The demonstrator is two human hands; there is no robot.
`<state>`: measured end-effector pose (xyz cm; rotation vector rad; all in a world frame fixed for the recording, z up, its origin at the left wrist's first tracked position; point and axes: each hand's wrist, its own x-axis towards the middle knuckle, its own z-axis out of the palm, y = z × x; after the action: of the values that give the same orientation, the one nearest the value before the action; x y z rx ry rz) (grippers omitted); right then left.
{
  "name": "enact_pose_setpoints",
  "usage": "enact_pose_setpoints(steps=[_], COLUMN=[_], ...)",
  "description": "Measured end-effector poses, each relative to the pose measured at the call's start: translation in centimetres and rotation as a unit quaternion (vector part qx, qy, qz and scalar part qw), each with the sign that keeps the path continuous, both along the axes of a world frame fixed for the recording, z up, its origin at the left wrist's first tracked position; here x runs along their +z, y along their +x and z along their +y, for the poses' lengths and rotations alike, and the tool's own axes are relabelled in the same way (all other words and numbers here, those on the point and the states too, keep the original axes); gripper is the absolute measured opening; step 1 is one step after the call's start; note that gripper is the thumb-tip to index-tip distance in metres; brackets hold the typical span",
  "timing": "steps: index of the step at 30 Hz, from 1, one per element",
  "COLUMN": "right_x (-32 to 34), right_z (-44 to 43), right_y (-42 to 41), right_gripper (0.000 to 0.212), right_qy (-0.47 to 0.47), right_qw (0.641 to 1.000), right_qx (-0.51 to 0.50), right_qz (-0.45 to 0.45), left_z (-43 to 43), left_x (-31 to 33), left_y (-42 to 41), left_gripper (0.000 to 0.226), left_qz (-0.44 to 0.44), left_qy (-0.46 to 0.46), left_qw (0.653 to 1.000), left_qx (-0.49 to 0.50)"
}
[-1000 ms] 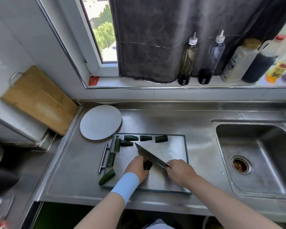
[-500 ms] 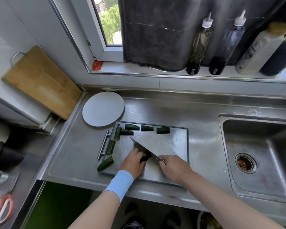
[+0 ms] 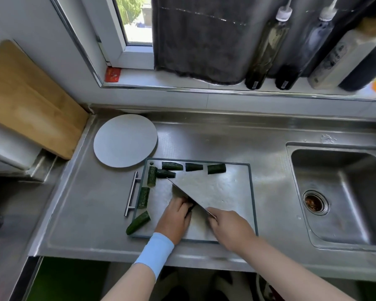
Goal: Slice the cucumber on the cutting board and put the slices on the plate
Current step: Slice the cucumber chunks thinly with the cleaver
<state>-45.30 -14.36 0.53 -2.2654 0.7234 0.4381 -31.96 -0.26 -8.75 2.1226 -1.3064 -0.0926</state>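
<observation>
A steel cutting board [image 3: 230, 192] lies on the counter with several dark green cucumber pieces [image 3: 172, 166] along its far and left edges. My left hand [image 3: 175, 218] holds a small cucumber piece [image 3: 191, 207] down near the board's front; the piece is mostly hidden by my fingers and the blade. My right hand [image 3: 230, 229] grips the handle of a cleaver [image 3: 182, 193], whose blade runs diagonally beside my left fingers. A round grey plate [image 3: 125, 140] sits just beyond the board's left corner, with nothing on it.
A wooden board [image 3: 28, 101] leans on the wall at left. The sink [image 3: 343, 196] opens to the right. Several bottles [image 3: 267, 46] stand on the windowsill in front of a dark curtain. The board's bar handle [image 3: 131, 193] sticks out on its left side.
The view has tilted down and closer. Both hands stay at the front of the board, with the cleaver blade now lower against the cucumber piece.
</observation>
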Motion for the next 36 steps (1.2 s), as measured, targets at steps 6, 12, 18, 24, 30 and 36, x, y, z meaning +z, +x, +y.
enact_pose_setpoints(steps=[6,12,18,24,30,36], right_x=[0.0,0.1,0.8,1.3,1.4,1.4], right_z=[0.5,1.1,1.6,2.1,1.7,1.8], right_y=[0.4,0.8,0.6,-0.3,-1.2,-1.6], right_gripper=[0.022,0.021,0.026,0.026,0.023,0.024], right_qy=[-0.034,-0.044,-0.098,-0.105,-0.093,-0.085], right_qw=[0.999,0.999,0.995,0.994,0.996,0.996], right_qx=[0.006,0.005,0.026,0.023,0.015,0.011], right_qz=[0.007,0.001,0.006,0.006,0.002,0.000], left_z=[0.0,-0.4,-0.3,-0.4,-0.6,-0.5], left_x=[-1.3,-1.4,-1.4,-0.5,-0.1,0.2], left_y=[0.9,1.0,1.4,1.3,1.1,0.8], left_gripper=[0.016,0.010,0.016,0.022,0.020,0.021], left_qz=[-0.015,-0.028,-0.020,-0.025,-0.014,-0.017], left_qy=[-0.042,-0.067,-0.057,-0.051,-0.060,-0.055], left_qw=[0.998,0.997,0.998,0.998,0.998,0.998], left_qx=[-0.042,-0.030,-0.027,-0.029,-0.017,-0.005])
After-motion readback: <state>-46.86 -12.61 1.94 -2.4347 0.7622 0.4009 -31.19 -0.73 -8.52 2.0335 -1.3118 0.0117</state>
